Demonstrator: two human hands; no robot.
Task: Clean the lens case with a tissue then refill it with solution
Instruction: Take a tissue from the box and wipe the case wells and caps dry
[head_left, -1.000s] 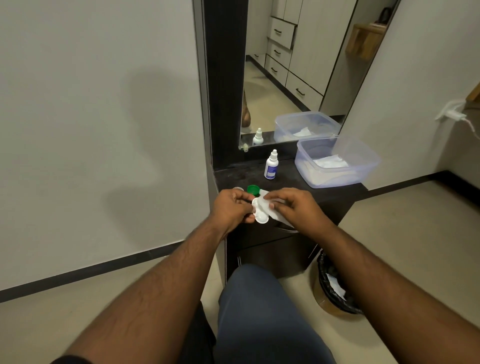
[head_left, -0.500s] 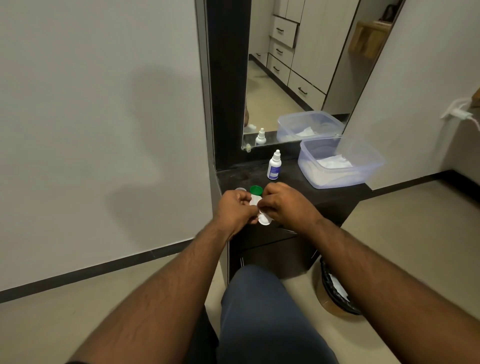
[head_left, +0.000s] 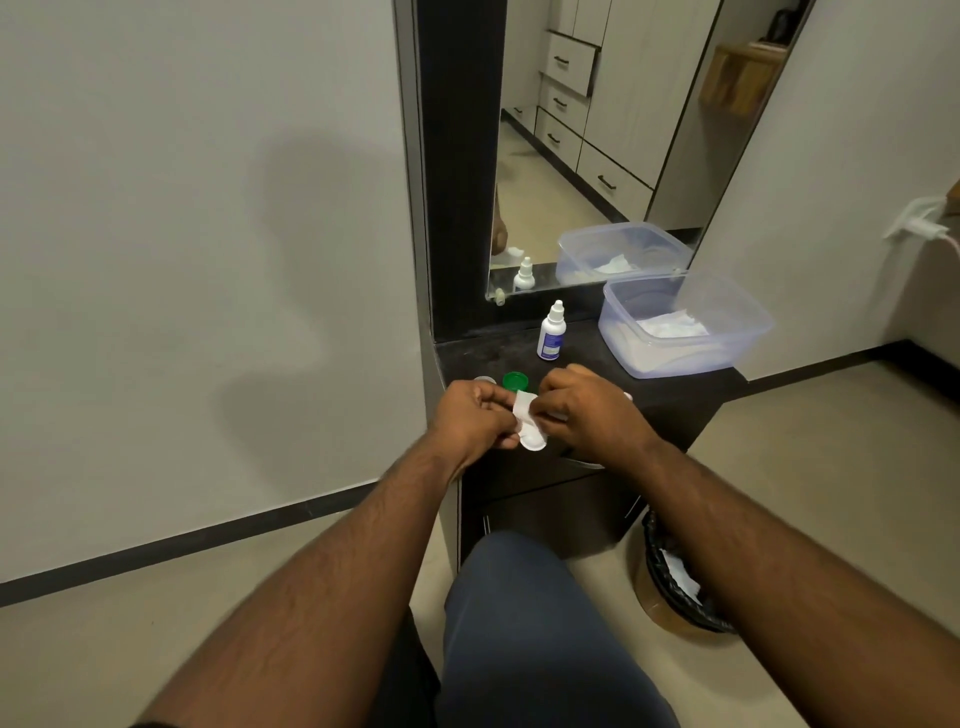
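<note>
left hand: curled, pinching the white lens case at its left end, above the counter's front edge
lens case: held between both hands, one round well showing below the fingers
tissue: white, pressed on the case's top by the right hand
green cap: on the counter, just behind the hands
right hand: curled, gripping the tissue against the case
solution bottle: upright, white, farther back by the mirror
plastic tub: clear, right of the bottle, white tissues inside
bin: on the floor, black liner
</note>
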